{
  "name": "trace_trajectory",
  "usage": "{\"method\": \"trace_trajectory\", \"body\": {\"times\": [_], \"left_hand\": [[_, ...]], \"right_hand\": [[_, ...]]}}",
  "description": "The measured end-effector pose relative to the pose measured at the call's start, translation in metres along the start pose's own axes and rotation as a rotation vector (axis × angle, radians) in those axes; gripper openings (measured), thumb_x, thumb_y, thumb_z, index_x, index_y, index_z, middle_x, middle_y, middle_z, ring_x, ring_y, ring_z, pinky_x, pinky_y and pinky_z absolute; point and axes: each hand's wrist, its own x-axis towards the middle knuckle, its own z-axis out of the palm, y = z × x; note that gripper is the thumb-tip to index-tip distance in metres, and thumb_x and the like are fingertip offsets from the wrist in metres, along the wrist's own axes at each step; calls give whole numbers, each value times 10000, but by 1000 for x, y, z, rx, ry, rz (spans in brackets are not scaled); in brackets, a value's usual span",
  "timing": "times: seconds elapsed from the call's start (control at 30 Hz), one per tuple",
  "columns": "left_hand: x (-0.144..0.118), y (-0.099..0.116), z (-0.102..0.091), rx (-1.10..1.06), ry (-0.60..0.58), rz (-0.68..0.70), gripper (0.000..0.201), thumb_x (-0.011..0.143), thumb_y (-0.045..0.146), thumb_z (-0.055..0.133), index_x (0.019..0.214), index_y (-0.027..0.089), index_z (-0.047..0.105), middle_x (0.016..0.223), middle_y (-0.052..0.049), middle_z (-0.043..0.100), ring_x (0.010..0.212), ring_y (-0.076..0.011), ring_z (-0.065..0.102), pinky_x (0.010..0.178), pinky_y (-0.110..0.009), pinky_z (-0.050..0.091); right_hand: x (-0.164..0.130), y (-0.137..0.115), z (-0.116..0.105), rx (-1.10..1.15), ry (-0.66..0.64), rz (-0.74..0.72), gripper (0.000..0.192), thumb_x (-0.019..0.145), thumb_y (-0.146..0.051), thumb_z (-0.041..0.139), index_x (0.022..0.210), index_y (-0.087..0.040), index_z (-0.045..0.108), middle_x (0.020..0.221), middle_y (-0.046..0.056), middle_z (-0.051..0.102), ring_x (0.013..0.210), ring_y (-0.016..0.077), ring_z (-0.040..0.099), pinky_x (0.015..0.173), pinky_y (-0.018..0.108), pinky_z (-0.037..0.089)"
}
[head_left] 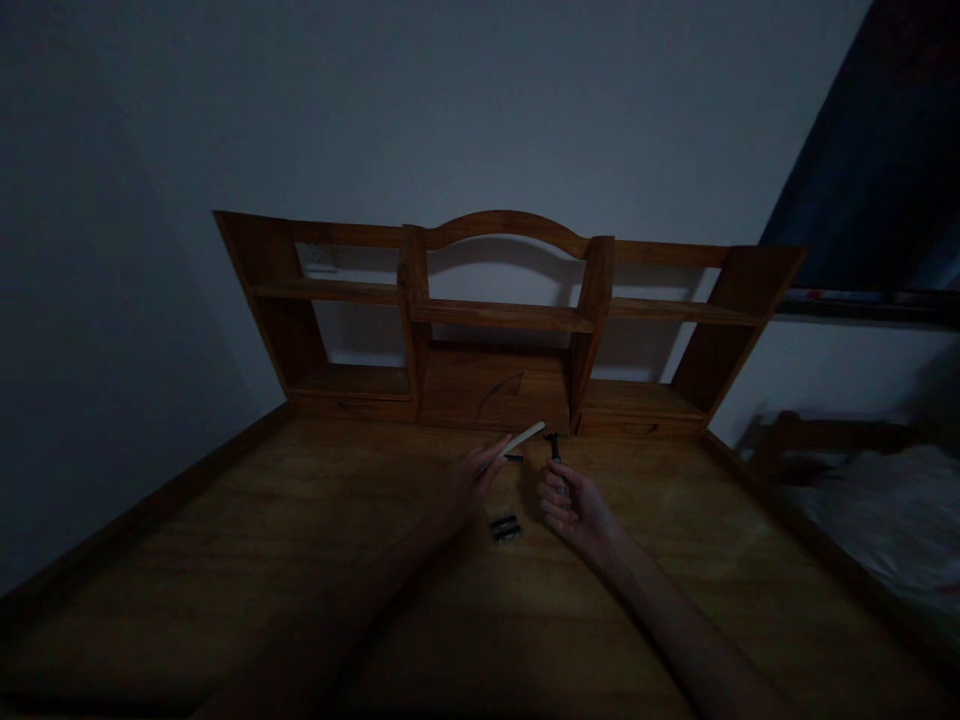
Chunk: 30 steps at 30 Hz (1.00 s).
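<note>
My left hand [474, 480] is closed on a thin, pale, flat object [526, 436], seen nearly edge-on and tilted up to the right; its kind is unclear. To the right, my right hand [576, 508] grips the handle of a dark razor [553, 444] whose T-shaped head points away from me. Between and below the hands, a small clear pack with black pieces [505, 527] lies on the wooden desk [450, 640]. A short black piece [514, 458] rests on the desk just past my left fingers, partly hidden by them.
A wooden shelf unit [502, 318] spans the desk's back edge against the wall. It has low drawers [641, 428] on both sides. Raised edges run along the desk's left and right sides. Beyond the right edge lies pale bedding or cloth [892, 520]. The room is dim.
</note>
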Motion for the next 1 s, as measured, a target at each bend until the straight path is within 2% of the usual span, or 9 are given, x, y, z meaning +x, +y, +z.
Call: {"method": "trace_trajectory", "body": {"times": [0.1,0.33,0.57,0.77,1.0], "left_hand": [[-1,3,0,-6,-29,20,394,939,352,413,1325,304,473,1292,-2,571,1129,-192,569,978,-347,451],[-1,0,1,17,3,-18,389,944,359,401,1318,289,482,1252,-11,601,1111,-195,577,968,-363,452],[-3,1,0,-19,-38,-14,396,945,366,398,1329,298,467,1295,-1,568,1147,-188,554,1001,-350,432],[-1,1,1,-23,-6,-22,396,948,356,394,1326,272,475,1294,-3,570,1147,-195,554,1006,-358,425],[-3,6,0,-63,-46,-19,390,944,361,404,1311,265,495,1309,-9,556,1176,-193,539,1016,-366,424]], "right_hand": [[0,0,0,10,-5,4,344,915,-320,422,616,-204,296,440,-83,290,323,53,135,313,184,108],[-1,0,0,11,-12,14,348,915,-328,424,618,-204,292,441,-86,282,319,52,132,320,190,108],[-1,0,2,-9,-3,3,348,898,-326,464,617,-202,300,440,-90,286,323,49,130,317,184,100],[-1,0,1,-17,9,1,355,883,-328,492,614,-202,297,445,-91,288,328,45,138,317,182,107],[0,0,-1,-7,-13,-11,347,896,-315,465,615,-201,296,444,-89,291,323,47,136,318,184,106]]}}
